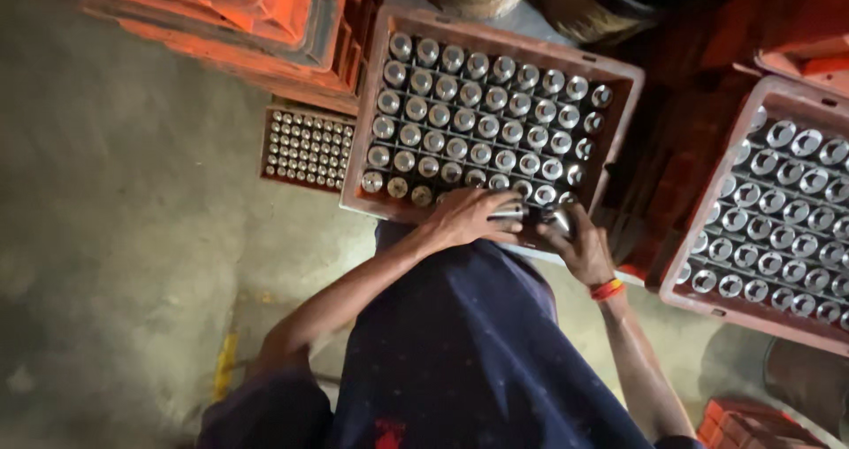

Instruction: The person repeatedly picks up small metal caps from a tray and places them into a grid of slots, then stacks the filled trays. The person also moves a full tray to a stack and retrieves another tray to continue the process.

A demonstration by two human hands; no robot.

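Head view: we've got both hands, left hand (469, 217) and right hand (579, 247), each gripping what looks like a metal cylinder (508, 210) at the crate's (367, 122) near edge.

No labels, signs, screens; only open red crates (371, 104) holding metal parts.

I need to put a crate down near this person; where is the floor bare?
Bare grey concrete floor lies left of the small tray of metal cylinders. Between the middle red crate and the right-side crate, it's crowded.
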